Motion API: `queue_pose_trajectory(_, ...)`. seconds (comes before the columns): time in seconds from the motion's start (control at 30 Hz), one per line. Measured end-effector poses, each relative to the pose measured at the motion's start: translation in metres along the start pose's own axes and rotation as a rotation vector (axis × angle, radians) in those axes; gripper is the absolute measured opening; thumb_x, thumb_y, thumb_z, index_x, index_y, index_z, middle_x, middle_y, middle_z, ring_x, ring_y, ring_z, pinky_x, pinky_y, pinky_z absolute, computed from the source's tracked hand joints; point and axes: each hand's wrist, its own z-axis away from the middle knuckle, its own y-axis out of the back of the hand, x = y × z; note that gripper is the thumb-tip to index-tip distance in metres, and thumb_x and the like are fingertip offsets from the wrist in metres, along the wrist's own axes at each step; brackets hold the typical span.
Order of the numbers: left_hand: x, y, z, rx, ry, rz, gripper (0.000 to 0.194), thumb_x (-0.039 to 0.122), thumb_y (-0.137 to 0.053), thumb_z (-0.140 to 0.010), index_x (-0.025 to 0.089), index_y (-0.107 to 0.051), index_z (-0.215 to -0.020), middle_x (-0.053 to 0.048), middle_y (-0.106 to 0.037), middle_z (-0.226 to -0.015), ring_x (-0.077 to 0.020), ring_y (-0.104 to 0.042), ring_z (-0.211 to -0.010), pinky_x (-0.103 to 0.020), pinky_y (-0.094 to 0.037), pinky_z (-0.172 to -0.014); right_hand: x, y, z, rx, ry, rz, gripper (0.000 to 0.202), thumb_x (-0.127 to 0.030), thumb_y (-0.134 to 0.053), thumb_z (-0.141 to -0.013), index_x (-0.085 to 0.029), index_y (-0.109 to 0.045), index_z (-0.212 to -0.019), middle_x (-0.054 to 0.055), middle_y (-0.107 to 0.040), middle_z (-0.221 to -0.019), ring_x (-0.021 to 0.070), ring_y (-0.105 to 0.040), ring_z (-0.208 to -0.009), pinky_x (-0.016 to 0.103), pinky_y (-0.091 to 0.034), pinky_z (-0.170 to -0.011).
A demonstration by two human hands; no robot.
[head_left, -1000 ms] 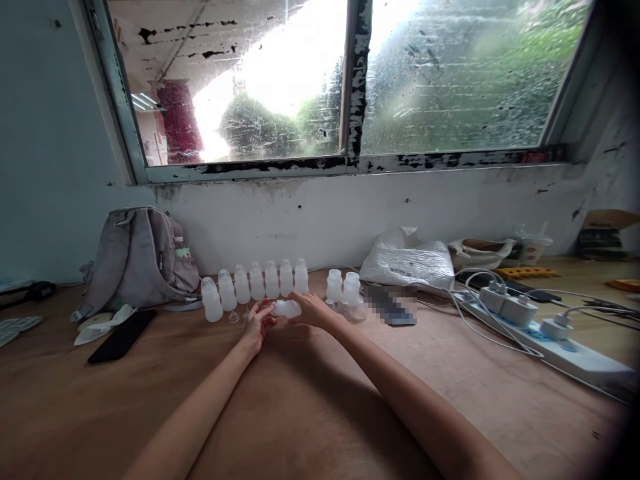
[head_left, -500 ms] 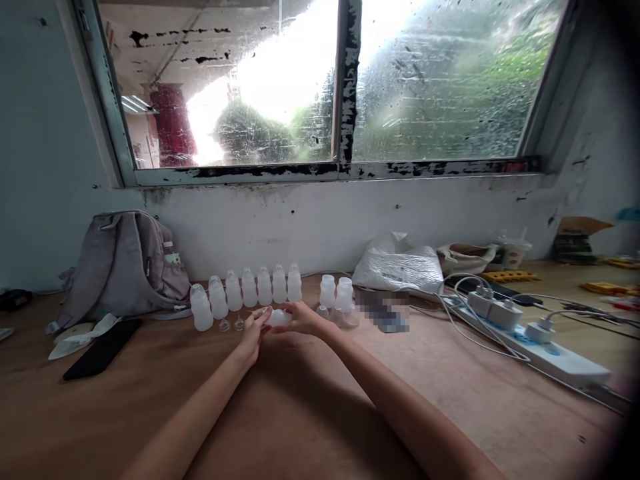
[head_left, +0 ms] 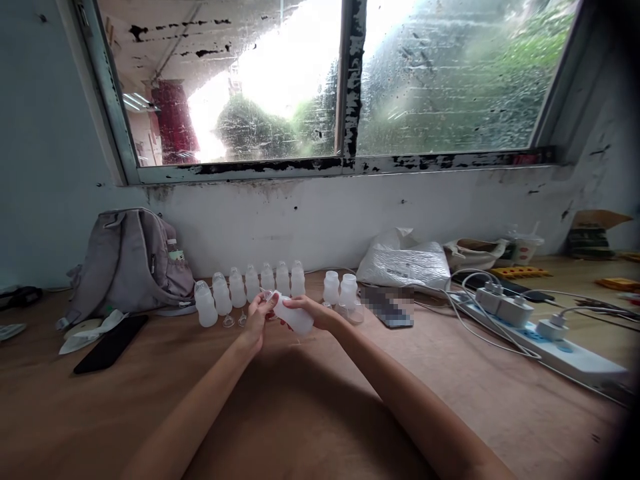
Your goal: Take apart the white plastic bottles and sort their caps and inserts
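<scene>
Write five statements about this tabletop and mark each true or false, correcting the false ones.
1. The right hand holds a frosted, translucent white bottle. True.
2. The left hand is well apart from that bottle. False: it grips the bottle's upper end.
3. Two capless frosted white bottles stand to the right of the row of frosted bottles with clear domed caps. True.
4. The grey fabric backpack is to the right of the crinkled silver bag. False: it is to the left.
5. The long white power strip has chargers plugged into it. True.
</scene>
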Motion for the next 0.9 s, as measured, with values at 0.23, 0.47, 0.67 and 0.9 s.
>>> queue_pose_trajectory(0.23,0.008,-0.005,0.006,-0.108,-0.015,0.136,0.037,0.038,-0.064,-0.066,0.019,-0.054,-0.095,-0.002,-0.059,-0.084,-0.0109,-0.054,-0.067,-0.021,-0.041,-0.061,-0.002,0.007,0.001,-0.101,0.046,0.137,0.058,-0.061,-0.03,-0.078,-0.01,-0.055,-0.093,0.009,-0.059,-0.078,0.0155,-0.055,-0.064,0.026,-0.045,-0.057)
queue_pose_trajectory(0.47,-0.003,-0.001,-0.001,0.248,0.022,0.109,0.033,0.043,-0.065,-0.06,0.015,-0.058,-0.076,-0.001,-0.057,-0.073,-0.0114,-0.053,-0.063,-0.02,-0.038,-0.053,-0.005,-0.016,-0.006,0.27,0.338,0.87,0.049,-0.05,-0.061,-0.065,-0.022,-0.051,-0.104,0.004,-0.061,-0.084,0.0193,-0.056,-0.077,0.026,-0.039,-0.063)
queue_pose_trajectory(0.67,-0.005,-0.002,-0.001,0.352,-0.105,0.1,0.035,0.043,-0.066,-0.058,0.014,-0.059,-0.076,-0.001,-0.058,-0.073,-0.0113,-0.053,-0.063,-0.021,-0.04,-0.055,0.003,-0.033,-0.01,0.291,0.235,1.1,0.057,-0.046,-0.064,-0.061,-0.018,-0.043,-0.107,0.01,-0.06,-0.093,0.0238,-0.058,-0.08,0.027,-0.041,-0.058)
queue_pose_trajectory(0.9,-0.005,0.003,-0.003,0.387,-0.017,0.042,0.026,0.036,-0.065,-0.056,0.014,-0.055,-0.062,0.002,-0.052,-0.059,-0.0092,-0.048,-0.05,-0.021,-0.037,-0.047,0.006,-0.04,-0.014,0.195,0.154,0.869,0.039,-0.036,-0.063,-0.058,-0.014,-0.052,-0.09,0.007,-0.061,-0.078,0.0193,-0.058,-0.064,0.025,-0.042,-0.049)
